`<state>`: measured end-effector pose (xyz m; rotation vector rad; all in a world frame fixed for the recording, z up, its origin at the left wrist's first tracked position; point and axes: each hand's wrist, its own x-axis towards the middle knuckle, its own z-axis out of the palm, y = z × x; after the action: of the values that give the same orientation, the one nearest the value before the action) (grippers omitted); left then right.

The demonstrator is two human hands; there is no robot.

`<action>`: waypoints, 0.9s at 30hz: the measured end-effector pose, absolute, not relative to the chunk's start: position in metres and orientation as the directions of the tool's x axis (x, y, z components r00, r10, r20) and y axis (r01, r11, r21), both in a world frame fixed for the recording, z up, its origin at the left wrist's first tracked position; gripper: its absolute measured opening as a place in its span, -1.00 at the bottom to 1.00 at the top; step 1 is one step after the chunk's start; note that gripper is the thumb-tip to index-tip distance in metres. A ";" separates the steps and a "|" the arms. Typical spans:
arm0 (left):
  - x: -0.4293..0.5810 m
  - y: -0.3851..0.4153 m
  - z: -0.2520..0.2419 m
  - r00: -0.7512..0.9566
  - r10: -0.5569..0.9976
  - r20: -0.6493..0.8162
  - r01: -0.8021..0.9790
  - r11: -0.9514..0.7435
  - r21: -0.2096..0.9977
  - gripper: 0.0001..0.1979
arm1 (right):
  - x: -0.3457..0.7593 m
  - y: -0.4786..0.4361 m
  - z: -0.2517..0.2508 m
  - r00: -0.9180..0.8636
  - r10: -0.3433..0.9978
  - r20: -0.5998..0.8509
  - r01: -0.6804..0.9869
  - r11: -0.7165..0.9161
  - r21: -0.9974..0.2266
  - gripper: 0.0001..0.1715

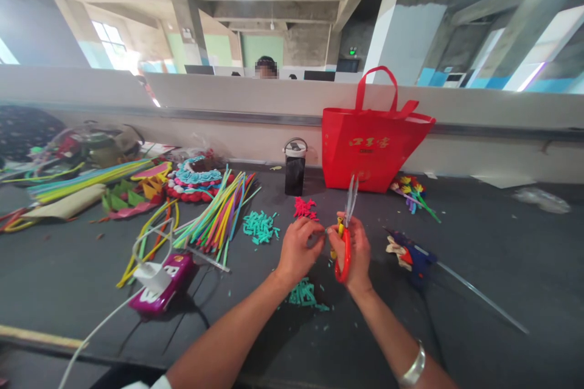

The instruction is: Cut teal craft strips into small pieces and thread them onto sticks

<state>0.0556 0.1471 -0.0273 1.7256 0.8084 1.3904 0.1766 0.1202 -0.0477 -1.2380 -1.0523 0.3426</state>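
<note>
My right hand (358, 249) is closed on a pair of scissors (347, 249) with red handles, its blades pointing up and away from me. A small yellow piece (340, 228) shows between this hand and the scissors; its kind is unclear. Close by on the left, my left hand (298, 246) has thumb and forefinger curled together in a pinch, almost touching the right fingers. What it pinches is too small to make out. Short teal pieces (303, 295) lie in a heap under my wrists, with another teal pile (260, 227) and a pile of red pieces (305, 208) beyond.
Colourful fuzzy stems (219, 213) fan out at left, behind a purple power strip (164, 282) with a white plug. A glue gun (417, 258) with a long clear stick lies at right. A dark bottle (295, 170) and a red bag (371, 149) stand at the back.
</note>
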 end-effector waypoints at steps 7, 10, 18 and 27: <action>0.054 0.148 -0.028 0.146 0.913 0.380 -0.089 -0.371 0.924 -0.92 | 0.173 0.114 -0.042 0.484 0.808 0.337 0.123 0.318 -0.940 -0.52; 0.055 0.152 -0.031 0.135 0.970 0.203 -0.270 -0.161 0.949 -0.95 | 0.172 0.112 -0.043 0.442 0.803 0.399 0.202 0.344 -0.917 -0.55; 0.049 0.161 -0.029 0.380 0.924 0.032 -0.634 0.235 0.737 -0.84 | 0.168 0.114 -0.052 0.168 0.861 0.480 0.514 0.339 -0.788 -0.58; 0.051 0.159 -0.031 0.435 0.900 0.003 -0.672 0.322 0.667 -0.83 | 0.173 0.121 -0.063 0.089 0.793 0.603 0.673 0.398 -0.623 -0.51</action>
<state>0.0508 0.1589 -0.0306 0.6527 0.4053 1.0692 0.1731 0.1211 -0.0635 -1.3206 -1.6275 0.1455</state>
